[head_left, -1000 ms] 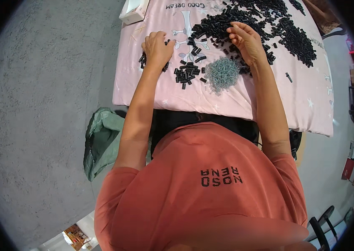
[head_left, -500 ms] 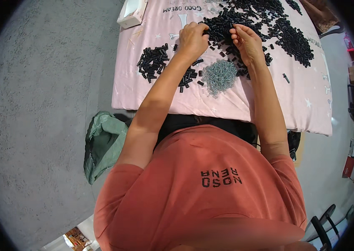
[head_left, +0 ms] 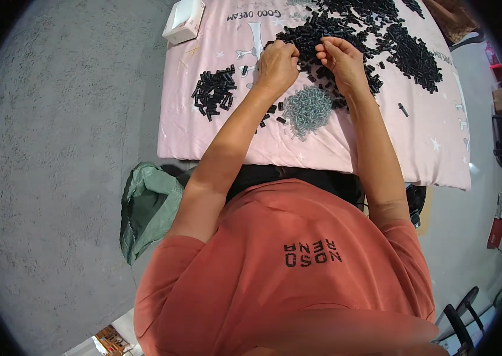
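Note:
My left hand point(head_left: 279, 64) is curled at the near left edge of a large heap of short black tube-like pieces point(head_left: 316, 34); its fingertips are mostly hidden, and what they hold cannot be made out. Just to the right, my right hand point(head_left: 344, 64) pinches thumb and fingers together over the same heap. Anything in that pinch is too small to name. Between my forearms lies a pile of small clear pieces point(head_left: 308, 111). Left of my left forearm is a smaller group of black pieces point(head_left: 213, 92), and a few more lie partly behind that forearm.
A pink patterned cloth point(head_left: 191, 139) covers the table. At its far left corner stands a white tissue box point(head_left: 184, 22). Another black heap point(head_left: 414, 59) spreads at the right, with one single piece point(head_left: 403, 110) nearer. A green sack point(head_left: 150, 207) stands on the floor at left.
My left hand has shifted slightly right and nearer, its fingers drawn in at the heap. My right hand has moved a little left, bringing the two hands closer together.

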A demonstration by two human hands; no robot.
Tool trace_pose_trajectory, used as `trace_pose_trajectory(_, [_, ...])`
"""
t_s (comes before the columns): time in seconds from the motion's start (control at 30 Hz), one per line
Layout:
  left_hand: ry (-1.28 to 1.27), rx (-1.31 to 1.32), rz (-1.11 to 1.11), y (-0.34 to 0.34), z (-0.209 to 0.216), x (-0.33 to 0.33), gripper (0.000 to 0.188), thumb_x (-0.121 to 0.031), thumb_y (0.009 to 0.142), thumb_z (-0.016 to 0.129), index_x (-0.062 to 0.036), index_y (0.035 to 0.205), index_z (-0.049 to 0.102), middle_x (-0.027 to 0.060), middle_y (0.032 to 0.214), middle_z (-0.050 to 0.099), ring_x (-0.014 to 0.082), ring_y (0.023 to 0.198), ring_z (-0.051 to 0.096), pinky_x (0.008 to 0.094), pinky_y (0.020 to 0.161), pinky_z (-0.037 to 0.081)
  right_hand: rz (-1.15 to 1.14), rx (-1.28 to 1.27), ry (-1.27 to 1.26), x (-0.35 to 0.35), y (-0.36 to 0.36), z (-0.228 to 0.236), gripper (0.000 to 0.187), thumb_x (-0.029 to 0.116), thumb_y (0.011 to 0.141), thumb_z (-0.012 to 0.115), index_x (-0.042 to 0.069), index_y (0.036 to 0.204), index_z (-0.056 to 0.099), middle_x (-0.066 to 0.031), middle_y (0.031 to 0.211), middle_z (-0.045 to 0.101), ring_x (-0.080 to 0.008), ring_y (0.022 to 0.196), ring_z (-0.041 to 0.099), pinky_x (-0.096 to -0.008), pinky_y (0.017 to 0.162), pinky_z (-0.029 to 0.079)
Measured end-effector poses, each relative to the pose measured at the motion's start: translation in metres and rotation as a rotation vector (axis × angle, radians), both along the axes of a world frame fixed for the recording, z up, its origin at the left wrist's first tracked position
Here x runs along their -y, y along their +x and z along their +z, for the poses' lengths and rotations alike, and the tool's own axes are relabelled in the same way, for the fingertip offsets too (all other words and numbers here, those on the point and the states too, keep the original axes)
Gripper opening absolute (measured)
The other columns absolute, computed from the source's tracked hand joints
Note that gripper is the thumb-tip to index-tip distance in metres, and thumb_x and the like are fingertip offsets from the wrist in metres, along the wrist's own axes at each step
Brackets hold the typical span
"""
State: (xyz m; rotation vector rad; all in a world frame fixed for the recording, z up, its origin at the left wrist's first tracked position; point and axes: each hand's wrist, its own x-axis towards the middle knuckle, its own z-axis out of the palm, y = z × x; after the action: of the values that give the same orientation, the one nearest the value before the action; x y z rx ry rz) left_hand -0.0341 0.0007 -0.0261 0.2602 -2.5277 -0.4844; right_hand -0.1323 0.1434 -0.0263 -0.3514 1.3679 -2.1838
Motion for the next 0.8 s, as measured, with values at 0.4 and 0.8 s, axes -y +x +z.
trace_pose_trajectory(0.4, [-0.034, 0.011, -0.005, -0.004, 0.006, -0.006, 0.016, -0.009, 0.078, 0.064, -0.0071, 0.093, 0.068, 0.0128, 0.087, 0.061, 0.0310, 0.087, 0.061, 0.0397, 0.079, 0.048, -0.145, 0.016, -0.085, -0.004, -0.013, -0.004, 0.016, 0.009, 0.094, 0.056, -0.001, 0.106, 0.060, -0.0099, 0.090, 0.067, -0.0115, 0.072, 0.063, -0.0208, 0.064, 0.052])
trace_pose_trajectory(0.8, [0.069, 0.046, -0.044, 0.013, 0.010, -0.008, 0.010, -0.009, 0.077, 0.065, -0.0068, 0.086, 0.069, 0.0118, 0.084, 0.062, 0.0297, 0.084, 0.062, 0.0391, 0.077, 0.049, -0.150, 0.012, -0.086, -0.007, -0.012, -0.002, 0.016, 0.008, 0.094, 0.056, -0.001, 0.106, 0.060, -0.0104, 0.091, 0.067, -0.0117, 0.074, 0.063, -0.0210, 0.066, 0.052])
